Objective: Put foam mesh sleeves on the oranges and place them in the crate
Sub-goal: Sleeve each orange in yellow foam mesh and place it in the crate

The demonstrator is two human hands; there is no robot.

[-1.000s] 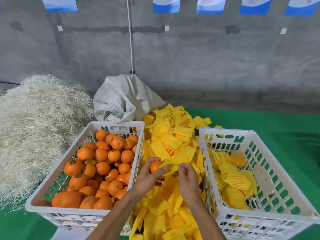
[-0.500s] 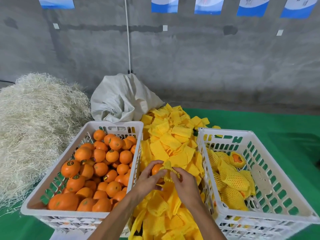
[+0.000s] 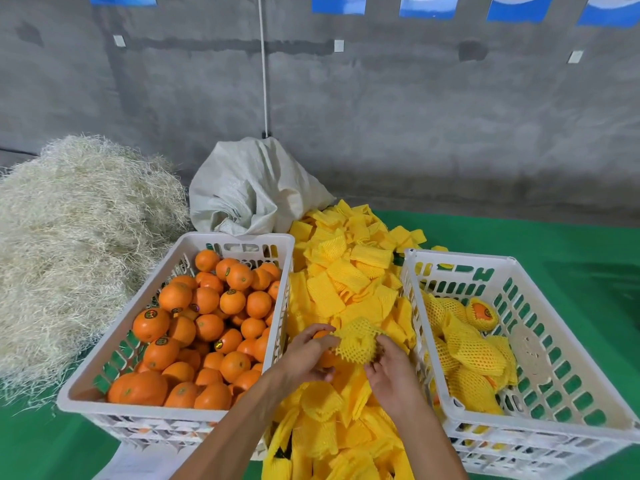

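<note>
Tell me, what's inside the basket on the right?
The right basket holds oranges in yellow net sleeves. One shows its orange top and sticker. Whatever lies under the pile is covered, so I can't count them all.

A green mat [image 3: 519, 237] covers the floor up to the grey wall. On it, at the left, sits a white crate of bare oranges [image 3: 180, 407]; at the right, another white crate [image 3: 554, 427] with sleeved fruit. Between them lies a heap of yellow foam sleeves [image 3: 349, 282]. Toward the back edge rest a pale sack [image 3: 249, 192] and a straw pile [image 3: 69, 244].
</note>
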